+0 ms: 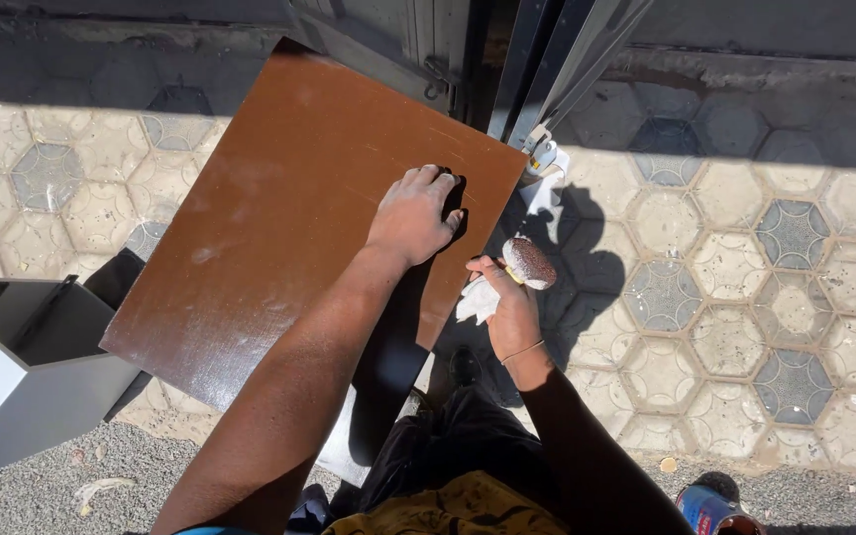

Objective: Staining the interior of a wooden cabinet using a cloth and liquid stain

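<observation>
Head view: left hand (413,215) flat on brown board (279,208).

A left hand (411,215) lies flat on a board (279,218), near the board's right edge, fingers pointing away from the person. Just right of it and nearer the person, off the board's edge, the right hand (507,309) holds a roller (528,263) above its fingers, with a rag (478,300) in the palm. Beyond both hands, a door frame (547,69) rises behind the board's far edge. Far left of the left hand, a cabinet (22,367) sits beside the board's near corner. A can (710,510) stands on the ground right of the right forearm, well behind the hand. Paving (745,267) spreads under everything.
</observation>
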